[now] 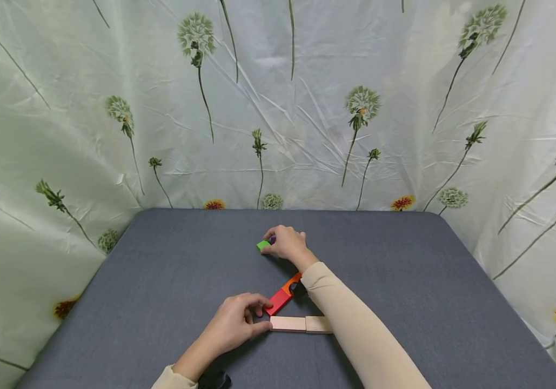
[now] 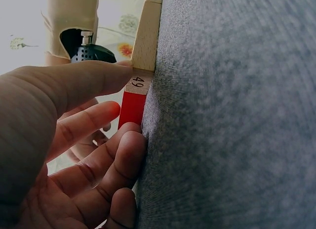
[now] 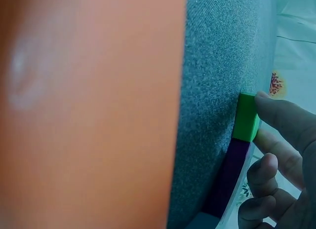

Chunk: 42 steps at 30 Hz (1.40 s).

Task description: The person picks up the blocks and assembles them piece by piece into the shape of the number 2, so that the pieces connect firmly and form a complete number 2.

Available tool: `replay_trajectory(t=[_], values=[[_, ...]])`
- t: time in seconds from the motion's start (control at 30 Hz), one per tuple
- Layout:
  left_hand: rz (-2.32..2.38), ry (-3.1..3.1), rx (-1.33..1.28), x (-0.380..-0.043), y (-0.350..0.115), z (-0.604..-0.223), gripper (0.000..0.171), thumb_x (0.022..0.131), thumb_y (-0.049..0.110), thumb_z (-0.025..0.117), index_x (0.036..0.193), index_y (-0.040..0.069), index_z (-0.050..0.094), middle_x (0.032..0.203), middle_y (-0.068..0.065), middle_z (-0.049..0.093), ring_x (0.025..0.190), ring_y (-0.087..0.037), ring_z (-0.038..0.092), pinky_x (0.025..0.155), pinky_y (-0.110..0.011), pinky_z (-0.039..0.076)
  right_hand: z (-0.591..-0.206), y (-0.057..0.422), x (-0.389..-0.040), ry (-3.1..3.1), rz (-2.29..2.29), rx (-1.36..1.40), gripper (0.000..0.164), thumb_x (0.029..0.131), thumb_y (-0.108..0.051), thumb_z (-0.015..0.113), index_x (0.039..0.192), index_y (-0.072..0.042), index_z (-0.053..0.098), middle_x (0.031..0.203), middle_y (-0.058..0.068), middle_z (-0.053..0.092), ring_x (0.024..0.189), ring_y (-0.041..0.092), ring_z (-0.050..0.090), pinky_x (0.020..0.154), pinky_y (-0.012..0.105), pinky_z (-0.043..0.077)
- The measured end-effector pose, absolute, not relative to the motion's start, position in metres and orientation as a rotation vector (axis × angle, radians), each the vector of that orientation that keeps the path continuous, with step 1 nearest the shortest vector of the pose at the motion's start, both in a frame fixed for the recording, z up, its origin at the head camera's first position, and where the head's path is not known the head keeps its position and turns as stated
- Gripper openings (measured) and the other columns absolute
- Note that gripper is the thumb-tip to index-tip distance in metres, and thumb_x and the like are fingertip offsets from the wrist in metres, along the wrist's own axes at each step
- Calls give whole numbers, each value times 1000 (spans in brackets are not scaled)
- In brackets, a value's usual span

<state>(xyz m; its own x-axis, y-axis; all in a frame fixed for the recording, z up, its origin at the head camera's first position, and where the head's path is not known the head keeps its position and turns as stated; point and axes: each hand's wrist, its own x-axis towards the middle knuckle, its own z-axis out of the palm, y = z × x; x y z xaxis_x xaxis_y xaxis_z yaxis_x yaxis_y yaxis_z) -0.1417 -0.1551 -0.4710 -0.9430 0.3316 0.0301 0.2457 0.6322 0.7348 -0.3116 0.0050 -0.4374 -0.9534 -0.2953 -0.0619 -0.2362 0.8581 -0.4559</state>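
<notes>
My left hand [image 1: 234,324] is low on the table, thumb and fingers around the corner where a red block [image 1: 278,301] meets a plain wooden block [image 1: 287,323]. In the left wrist view, the thumb tip lies at the wooden block [image 2: 147,36], while other fingertips touch the red block [image 2: 132,109], whose bare end reads 49. Farther back, my right hand [image 1: 287,243] pinches a bright green block [image 1: 262,245] between thumb and index finger. A purple block [image 3: 227,177] adjoins the green block [image 3: 245,116] end to end; the hand mostly hides it in the head view.
An orange block [image 1: 291,282] continues the red one diagonally, partly behind the right forearm. A second wooden block [image 1: 317,324] extends the front row and runs under the sleeve [image 1: 355,319]. Behind the grey table [image 1: 185,254] hangs a flowered curtain [image 1: 287,108]. A black device [image 1: 298,288] sits at the right wrist.
</notes>
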Motion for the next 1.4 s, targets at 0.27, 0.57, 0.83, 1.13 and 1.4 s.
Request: replay_trajectory(t=[0.27, 0.57, 0.83, 1.13, 1.4], values=[[1198, 2752, 494, -142, -155, -472, 29, 86, 27, 93, 110, 21, 78, 91, 7, 66, 66, -3, 55, 61, -23, 47, -439, 4, -313, 2907, -668, -414, 35, 94, -41, 84, 125, -25, 78, 124, 6, 77, 109, 29, 70, 109, 61, 38], [1194, 2743, 491, -141, -155, -472, 29, 87, 28, 92, 111, 21, 78, 91, 7, 66, 67, -3, 55, 61, -24, 47, -437, 6, -311, 2903, -660, -430, 36, 95, -39, 84, 127, -24, 78, 124, 6, 77, 111, 29, 69, 108, 61, 39], [1192, 2747, 485, -142, -154, -471, 28, 86, 27, 92, 111, 21, 79, 91, 7, 66, 65, -4, 55, 60, -24, 47, -428, 15, -314, 2876, -752, -472, 34, 100, -39, 77, 129, -21, 75, 111, 4, 78, 99, 24, 69, 106, 60, 39], [1185, 2731, 473, -141, -154, -472, 28, 87, 27, 92, 111, 23, 79, 92, 7, 67, 67, -6, 56, 61, -24, 47, -409, 40, -317, 2817, -924, -445, 26, 103, -37, 73, 124, -21, 76, 87, 1, 68, 80, 19, 61, 106, 61, 36], [1268, 2667, 449, -144, -157, -470, 26, 89, 28, 90, 112, 22, 79, 92, 5, 68, 66, -8, 56, 57, -24, 47, -397, 67, -313, 2825, -991, -481, 25, 104, -38, 72, 123, -21, 76, 84, 0, 64, 72, 18, 57, 96, 55, 38]])
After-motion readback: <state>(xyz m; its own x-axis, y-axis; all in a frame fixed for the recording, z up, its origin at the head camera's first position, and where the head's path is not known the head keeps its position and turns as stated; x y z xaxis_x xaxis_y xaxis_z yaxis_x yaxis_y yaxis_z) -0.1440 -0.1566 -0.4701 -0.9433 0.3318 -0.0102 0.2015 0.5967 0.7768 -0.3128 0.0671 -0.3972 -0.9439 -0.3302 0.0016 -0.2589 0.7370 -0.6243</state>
